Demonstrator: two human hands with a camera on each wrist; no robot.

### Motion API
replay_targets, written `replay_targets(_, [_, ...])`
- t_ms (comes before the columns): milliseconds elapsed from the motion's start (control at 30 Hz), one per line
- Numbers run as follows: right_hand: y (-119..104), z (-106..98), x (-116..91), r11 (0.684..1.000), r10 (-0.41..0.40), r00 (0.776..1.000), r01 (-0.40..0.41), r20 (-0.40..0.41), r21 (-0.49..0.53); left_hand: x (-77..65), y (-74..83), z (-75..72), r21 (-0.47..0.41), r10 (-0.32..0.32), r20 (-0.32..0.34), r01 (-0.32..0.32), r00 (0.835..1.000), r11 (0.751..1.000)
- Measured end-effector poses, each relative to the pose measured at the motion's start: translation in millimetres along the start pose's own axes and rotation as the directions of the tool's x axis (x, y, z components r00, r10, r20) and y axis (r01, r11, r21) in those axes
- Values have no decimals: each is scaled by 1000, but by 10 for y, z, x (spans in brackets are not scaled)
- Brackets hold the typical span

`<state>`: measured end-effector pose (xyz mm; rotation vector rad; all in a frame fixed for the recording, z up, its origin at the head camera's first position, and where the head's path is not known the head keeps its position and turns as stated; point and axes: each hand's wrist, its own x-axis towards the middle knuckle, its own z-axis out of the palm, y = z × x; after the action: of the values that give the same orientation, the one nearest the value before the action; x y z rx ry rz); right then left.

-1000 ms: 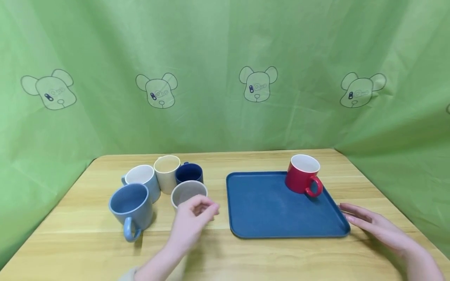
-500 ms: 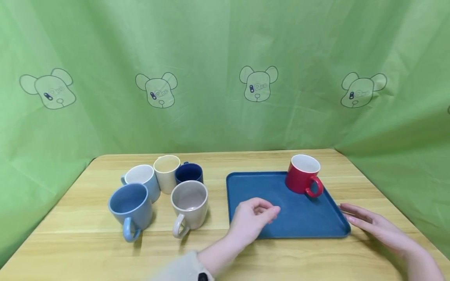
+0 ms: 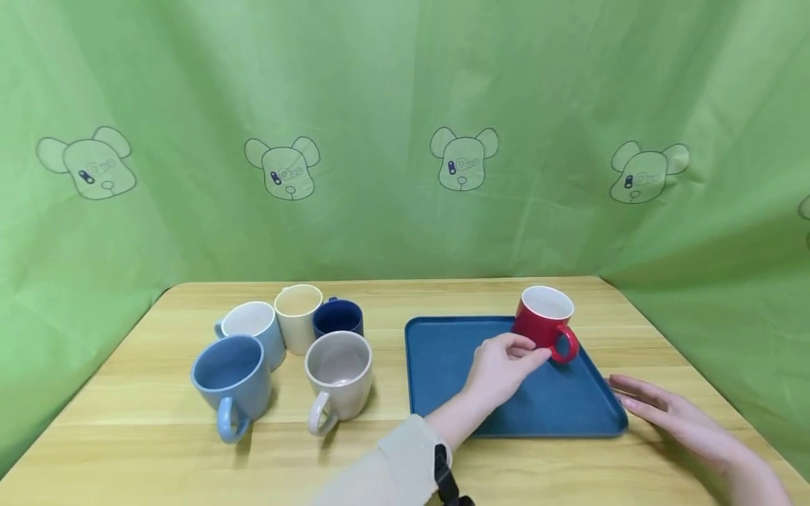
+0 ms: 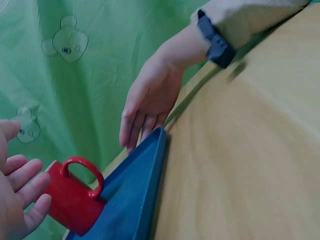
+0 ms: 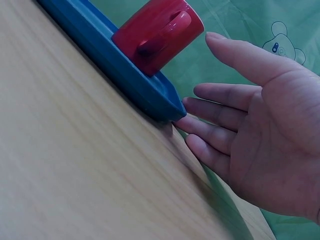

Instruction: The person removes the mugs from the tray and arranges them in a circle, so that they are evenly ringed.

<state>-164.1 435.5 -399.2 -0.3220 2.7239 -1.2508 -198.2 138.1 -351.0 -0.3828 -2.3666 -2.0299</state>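
A red mug with a white inside stands upright at the far right corner of the blue tray, its handle toward the near right. My left hand reaches over the tray, thumb and fingers apart, fingertips right at the mug's lower front. In the left wrist view, the left hand shows loosely bent fingers beside the red mug. My right hand lies at the tray's right edge, fingers extended, fingertips at the corner of the tray.
Left of the tray stand several mugs: a grey mug, a navy mug, a cream mug, a light blue mug with white inside and a blue mug. A green curtain hangs behind the wooden table.
My left hand has moved right, from in front of the grey mug across the tray to the red mug. My right hand has stayed at the tray's edge. The mugs stand as before.
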Motion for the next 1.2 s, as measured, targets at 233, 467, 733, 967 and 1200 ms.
replay_targets(233, [-35, 28, 14, 1000, -4, 1000, 4, 1, 27, 305, -113, 210, -109, -20, 26, 22, 999, 994])
replay_targets(467, [-51, 61, 16, 996, 2, 1000, -4, 18, 86, 439, -186, 452, -81, -60, 59, 65, 996, 995])
replay_targets(733, [-73, 41, 6, 997, 9, 1000, -10, 11, 82, 502, -186, 597, -57, -103, 80, 108, 991, 993])
replay_targets(967, [-84, 18, -22, 997, 60, 998, -61, 14, 57, 463, -220, 673, -111, -148, 119, 162, 982, 981])
replay_targets(1200, [-75, 31, -41, 998, 50, 999, -50, 0, 33, 464, -241, 686, -49, -157, 307, 180, 939, 982])
